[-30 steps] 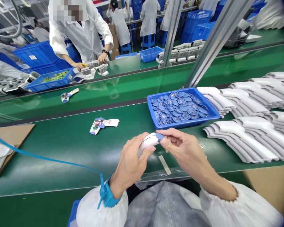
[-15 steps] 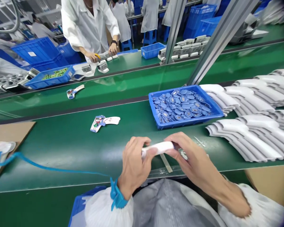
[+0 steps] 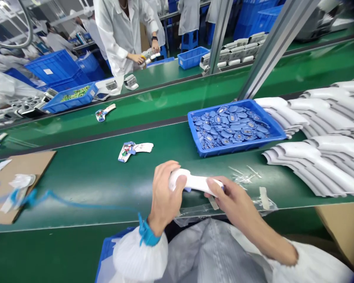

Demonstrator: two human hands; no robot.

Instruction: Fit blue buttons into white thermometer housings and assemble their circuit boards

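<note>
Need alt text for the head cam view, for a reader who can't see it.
The left hand, wearing a blue wrist strap, and the right hand hold a white plastic pistol-shaped housing above a green assembly belt. Beyond it sit a blue tray of small blue parts and stacked white housings, with a co-worker in a white coat farther back.

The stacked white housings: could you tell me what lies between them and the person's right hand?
In the head view, thin clear strips lie on the green belt between the right hand and the white housings.
</note>
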